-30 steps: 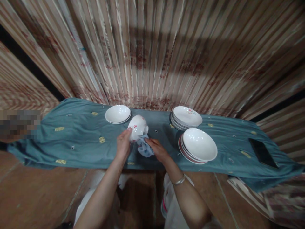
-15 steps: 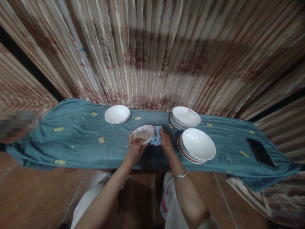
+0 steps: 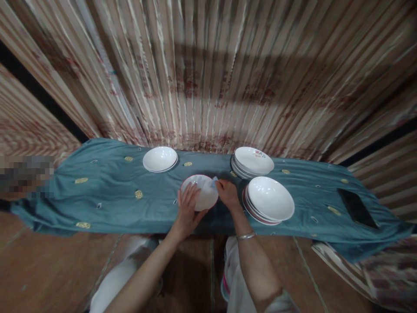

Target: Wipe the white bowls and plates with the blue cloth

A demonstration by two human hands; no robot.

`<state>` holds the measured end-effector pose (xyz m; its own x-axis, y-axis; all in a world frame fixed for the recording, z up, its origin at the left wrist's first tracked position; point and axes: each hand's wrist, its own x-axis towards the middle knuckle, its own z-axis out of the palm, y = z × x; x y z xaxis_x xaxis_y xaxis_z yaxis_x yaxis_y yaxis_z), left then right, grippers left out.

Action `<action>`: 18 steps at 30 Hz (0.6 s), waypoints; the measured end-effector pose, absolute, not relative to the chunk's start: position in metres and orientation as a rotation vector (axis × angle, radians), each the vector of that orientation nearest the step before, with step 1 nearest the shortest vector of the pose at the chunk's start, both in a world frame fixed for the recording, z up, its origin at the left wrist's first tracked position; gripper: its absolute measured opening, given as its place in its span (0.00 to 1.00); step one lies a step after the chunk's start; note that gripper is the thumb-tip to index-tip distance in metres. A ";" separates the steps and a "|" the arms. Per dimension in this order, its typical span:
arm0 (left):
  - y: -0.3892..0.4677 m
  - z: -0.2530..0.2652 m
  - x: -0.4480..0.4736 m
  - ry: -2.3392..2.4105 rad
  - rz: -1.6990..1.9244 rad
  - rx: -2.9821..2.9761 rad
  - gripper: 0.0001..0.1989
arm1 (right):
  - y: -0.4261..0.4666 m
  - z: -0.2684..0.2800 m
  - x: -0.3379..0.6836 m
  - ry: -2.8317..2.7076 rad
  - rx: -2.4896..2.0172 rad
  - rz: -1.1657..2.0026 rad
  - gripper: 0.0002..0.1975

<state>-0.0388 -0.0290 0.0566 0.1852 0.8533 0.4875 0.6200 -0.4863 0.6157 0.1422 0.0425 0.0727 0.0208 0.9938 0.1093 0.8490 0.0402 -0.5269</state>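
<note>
A white bowl with a thin red rim [image 3: 206, 198] is in front of me, low over the cloth-covered table. My left hand [image 3: 187, 208] grips its near left side, fingers spread over the white surface and thumb near the lower rim. At the bowl's right edge, my right hand [image 3: 229, 194] is closed on a light blue cloth [image 3: 215, 182], most of which is hidden. A silver bangle circles my right wrist. Just right of that hand stands a stack of white bowls [image 3: 272, 198], some red-rimmed.
Behind the bowls is a stack of plates [image 3: 254, 160], the top one flower-patterned. More white bowls [image 3: 160, 158] are nested at the back left. A dark phone-like slab [image 3: 357, 208] lies far right on the teal tablecloth [image 3: 114, 204]. A pleated curtain [image 3: 202, 87] hangs behind.
The bowl has shifted slightly right and toward me and now faces me more fully. My left fingers have spread over it. My right hand has brought the cloth to its right rim.
</note>
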 end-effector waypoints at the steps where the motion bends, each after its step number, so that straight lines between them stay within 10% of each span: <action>1: -0.029 0.054 -0.039 1.477 1.225 2.084 0.36 | 0.042 0.074 0.141 -1.916 -1.881 0.364 0.15; 6: -0.028 0.038 -0.046 1.645 1.283 1.327 0.58 | 0.042 0.083 0.134 -2.022 -1.950 0.217 0.16; 18: -0.028 0.037 -0.047 1.415 1.293 1.163 0.50 | 0.065 0.092 0.101 -2.177 -1.841 0.071 0.14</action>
<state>-0.0466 -0.0280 0.0373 -0.1854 0.9826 -0.0089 0.0791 0.0239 0.9966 0.1012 0.0653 0.0921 -0.1423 0.9720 0.1869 0.9578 0.1829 -0.2219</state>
